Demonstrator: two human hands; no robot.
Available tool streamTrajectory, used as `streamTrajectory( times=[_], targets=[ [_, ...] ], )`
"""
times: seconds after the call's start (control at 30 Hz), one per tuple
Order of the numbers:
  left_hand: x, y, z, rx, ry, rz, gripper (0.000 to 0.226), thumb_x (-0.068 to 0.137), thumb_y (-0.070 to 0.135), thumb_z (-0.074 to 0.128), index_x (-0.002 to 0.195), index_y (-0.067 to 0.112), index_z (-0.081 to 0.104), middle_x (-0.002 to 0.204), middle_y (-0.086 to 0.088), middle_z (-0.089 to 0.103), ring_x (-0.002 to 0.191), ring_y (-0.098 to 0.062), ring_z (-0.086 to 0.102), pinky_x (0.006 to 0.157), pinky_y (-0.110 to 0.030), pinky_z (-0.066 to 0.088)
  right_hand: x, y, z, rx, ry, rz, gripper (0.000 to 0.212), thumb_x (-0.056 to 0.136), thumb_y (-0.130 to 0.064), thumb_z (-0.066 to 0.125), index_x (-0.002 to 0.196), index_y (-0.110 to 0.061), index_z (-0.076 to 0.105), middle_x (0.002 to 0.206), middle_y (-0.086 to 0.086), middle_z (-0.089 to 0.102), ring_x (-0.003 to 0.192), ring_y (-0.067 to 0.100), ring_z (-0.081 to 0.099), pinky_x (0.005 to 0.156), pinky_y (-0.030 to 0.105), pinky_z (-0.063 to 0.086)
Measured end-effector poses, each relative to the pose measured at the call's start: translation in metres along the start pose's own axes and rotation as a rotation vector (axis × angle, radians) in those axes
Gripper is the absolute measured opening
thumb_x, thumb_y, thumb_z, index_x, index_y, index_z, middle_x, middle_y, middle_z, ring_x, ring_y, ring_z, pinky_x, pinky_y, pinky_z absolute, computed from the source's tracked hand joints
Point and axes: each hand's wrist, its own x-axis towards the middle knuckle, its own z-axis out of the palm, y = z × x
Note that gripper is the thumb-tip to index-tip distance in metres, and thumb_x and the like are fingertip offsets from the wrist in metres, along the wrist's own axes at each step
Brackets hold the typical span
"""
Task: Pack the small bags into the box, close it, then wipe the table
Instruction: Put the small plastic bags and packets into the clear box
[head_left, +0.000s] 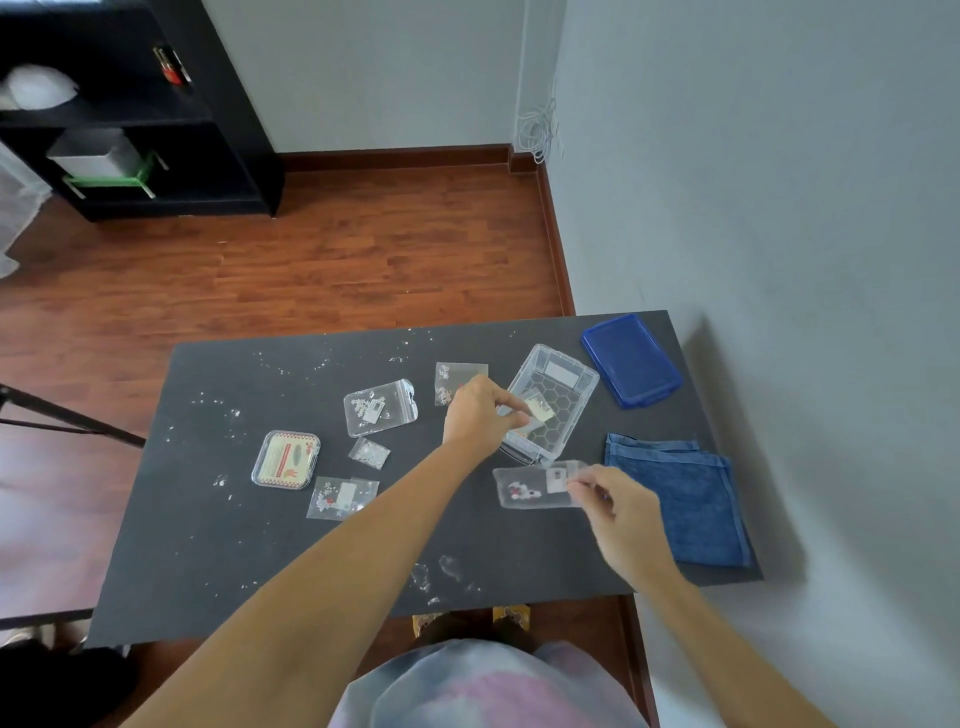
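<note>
A clear plastic box (571, 379) stands open on the black table (218, 545), right of centre. My left hand (475, 413) pinches a small clear bag (535, 410) over the box's near end. My right hand (621, 512) grips the edge of another clear bag (530, 488) with red and white bits, just in front of the box. The blue lid (631, 358) lies to the right of the box. Three more small bags (379, 408) (370, 453) (340, 496) lie left of centre, and one (452, 379) behind my left hand. A folded blue cloth (680, 499) lies at the right.
A small clear case with a red and cream label (285, 460) lies at the left of the bags. White crumbs and clear scraps (441, 571) are scattered over the table. A wall runs along the right edge; a black shelf (130, 114) stands far left.
</note>
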Motion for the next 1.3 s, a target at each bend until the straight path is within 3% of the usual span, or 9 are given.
streamTrajectory(
  times=[0.13, 0.27, 0.37, 0.47, 0.63, 0.8, 1.03, 1.17, 1.3],
  targets=[
    [-0.005, -0.008, -0.013, -0.141, 0.088, -0.016, 0.023, 0.074, 0.029, 0.082, 0.095, 0.030, 0.074, 0.094, 0.015, 0.051, 0.077, -0.002, 0.048, 0.066, -0.013, 0.035, 0.021, -0.002, -0.029, 0.050, 0.117, 0.016, 0.009, 0.091, -0.014, 0.066, 0.082, -0.014, 0.069, 0.071, -0.012, 0.064, 0.070, 0.000, 0.058, 0.060, 0.009, 0.042],
    [-0.023, -0.043, -0.043, -0.008, 0.264, -0.053, 0.033, 0.078, 0.031, 0.078, 0.109, 0.024, 0.071, 0.105, 0.005, 0.058, 0.095, -0.015, 0.054, 0.076, -0.025, 0.038, 0.058, -0.012, -0.037, -0.002, 0.225, -0.039, 0.010, 0.091, -0.012, 0.066, 0.083, -0.009, 0.070, 0.072, -0.005, 0.068, 0.066, 0.007, 0.061, 0.065, 0.008, 0.044],
    [-0.041, -0.078, -0.066, 0.162, 0.377, -0.254, 0.042, 0.077, 0.035, 0.077, 0.115, 0.021, 0.066, 0.115, -0.001, 0.063, 0.108, -0.025, 0.055, 0.078, -0.034, 0.044, 0.085, -0.016, -0.032, -0.114, 0.191, -0.073, 0.013, 0.091, -0.015, 0.066, 0.090, -0.005, 0.073, 0.079, 0.005, 0.073, 0.075, 0.023, 0.063, 0.073, 0.032, 0.052],
    [-0.053, -0.099, -0.079, 0.217, 0.375, -0.438, 0.048, 0.074, 0.039, 0.076, 0.115, 0.018, 0.061, 0.116, -0.004, 0.062, 0.110, -0.028, 0.054, 0.081, -0.038, 0.045, 0.103, -0.015, -0.022, -0.256, 0.136, -0.111, 0.013, 0.091, -0.014, 0.066, 0.086, -0.004, 0.072, 0.072, 0.007, 0.069, 0.076, 0.028, 0.057, 0.074, 0.042, 0.049],
    [-0.060, -0.108, -0.082, 0.260, 0.306, -0.548, 0.050, 0.072, 0.043, 0.072, 0.111, 0.016, 0.058, 0.114, -0.005, 0.062, 0.112, -0.029, 0.053, 0.088, -0.044, 0.048, 0.119, -0.015, -0.005, -0.451, 0.052, -0.127, 0.019, 0.090, -0.013, 0.066, 0.073, -0.006, 0.066, 0.059, -0.001, 0.050, 0.071, 0.023, 0.043, 0.071, 0.035, 0.031],
    [-0.052, -0.109, -0.077, 0.294, 0.286, -0.593, 0.050, 0.075, 0.043, 0.073, 0.113, 0.016, 0.056, 0.117, -0.005, 0.060, 0.112, -0.029, 0.055, 0.094, -0.045, 0.045, 0.130, -0.014, 0.006, -0.535, -0.024, -0.090, 0.024, 0.092, -0.010, 0.060, 0.069, -0.010, 0.068, 0.064, 0.004, 0.064, 0.074, 0.023, 0.043, 0.074, 0.035, 0.030],
    [-0.043, -0.113, -0.079, 0.268, 0.241, -0.649, 0.032, 0.070, 0.034, 0.073, 0.094, 0.017, 0.063, 0.099, -0.003, 0.068, 0.101, -0.028, 0.060, 0.088, -0.041, 0.049, 0.138, -0.014, 0.010, -0.664, -0.072, -0.060, 0.018, 0.087, -0.027, 0.070, 0.087, -0.010, 0.072, 0.076, 0.006, 0.070, 0.090, 0.026, 0.051, 0.085, 0.039, 0.031],
    [-0.046, -0.111, -0.080, 0.260, 0.208, -0.615, 0.017, 0.075, 0.033, 0.068, 0.077, 0.020, 0.058, 0.084, 0.001, 0.063, 0.086, -0.027, 0.061, 0.079, -0.036, 0.047, 0.145, -0.024, 0.008, -0.646, 0.010, -0.134, 0.023, 0.084, -0.028, 0.073, 0.100, -0.011, 0.071, 0.085, 0.005, 0.072, 0.100, 0.030, 0.051, 0.086, 0.041, 0.029],
    [-0.050, -0.109, -0.082, 0.095, 0.242, -0.494, 0.032, 0.083, 0.026, 0.062, 0.061, 0.024, 0.040, 0.063, 0.005, 0.049, 0.066, -0.024, 0.050, 0.060, -0.032, 0.040, 0.164, -0.045, 0.014, -0.538, -0.004, -0.231, 0.024, 0.087, -0.023, 0.070, 0.109, -0.012, 0.070, 0.097, 0.005, 0.072, 0.107, 0.029, 0.050, 0.092, 0.041, 0.027]
  ],
)
